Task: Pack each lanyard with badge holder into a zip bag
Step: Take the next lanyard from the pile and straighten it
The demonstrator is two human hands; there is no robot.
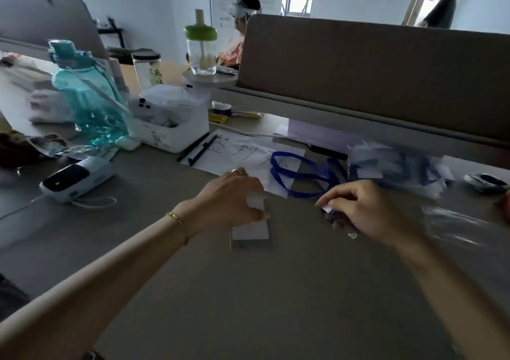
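While left hand (234, 196) pinches badge holder (252, 231), right hand (361, 207) grips lanyard (300, 176).

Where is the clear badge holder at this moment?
In the head view the badge holder lies flat on the grey desk at centre, under the left hand, left of the right hand.

Grey desk (193, 290) — badge holder (252, 234), blue lanyard (298, 176), paper sheet (234, 152), teal bottle (88, 97).

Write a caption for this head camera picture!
Left hand holds a badge holder; right hand pinches the blue lanyard.
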